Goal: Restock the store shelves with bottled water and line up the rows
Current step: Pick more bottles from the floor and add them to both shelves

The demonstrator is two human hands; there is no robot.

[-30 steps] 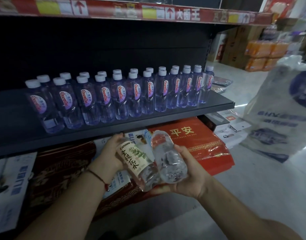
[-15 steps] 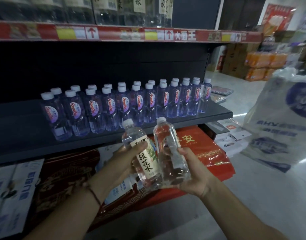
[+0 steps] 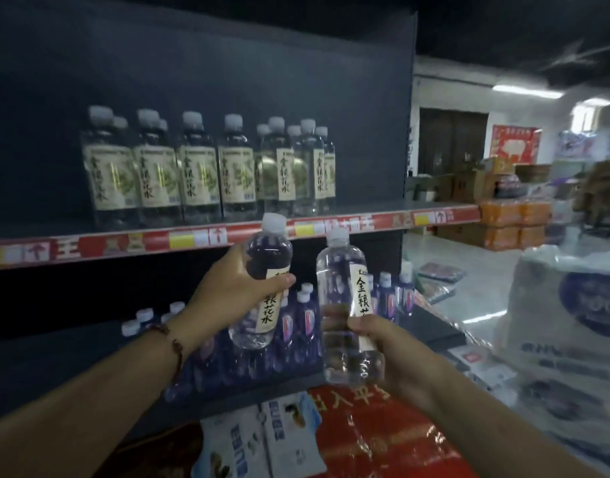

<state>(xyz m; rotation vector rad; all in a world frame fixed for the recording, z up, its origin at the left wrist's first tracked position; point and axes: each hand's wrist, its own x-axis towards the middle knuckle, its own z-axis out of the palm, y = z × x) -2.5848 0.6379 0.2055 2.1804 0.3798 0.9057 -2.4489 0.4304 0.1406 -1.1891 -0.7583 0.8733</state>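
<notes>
My left hand (image 3: 232,291) grips a clear water bottle (image 3: 267,257) with a cream label and white cap, held upright just below the upper shelf edge (image 3: 365,220). My right hand (image 3: 393,353) grips a second matching bottle (image 3: 341,270) lower down and a little to the right, also upright. On the upper shelf stands a row of several bottles of the same kind (image 3: 196,174), bunched more tightly at its right end. The lower shelf carries rows of blue-labelled bottles (image 3: 305,315), partly hidden behind my hands.
To the right of the upper row the shelf board (image 3: 375,205) is bare. A large plastic-wrapped pack (image 3: 568,326) stands at the right. Red and white packages (image 3: 365,439) lie under the lower shelf. Orange cartons (image 3: 513,222) are stacked on the floor beyond.
Both hands have risen and drawn apart, each with one bottle now upright. My view has tilted up, bringing the upper shelf and its cream-labelled row into sight.
</notes>
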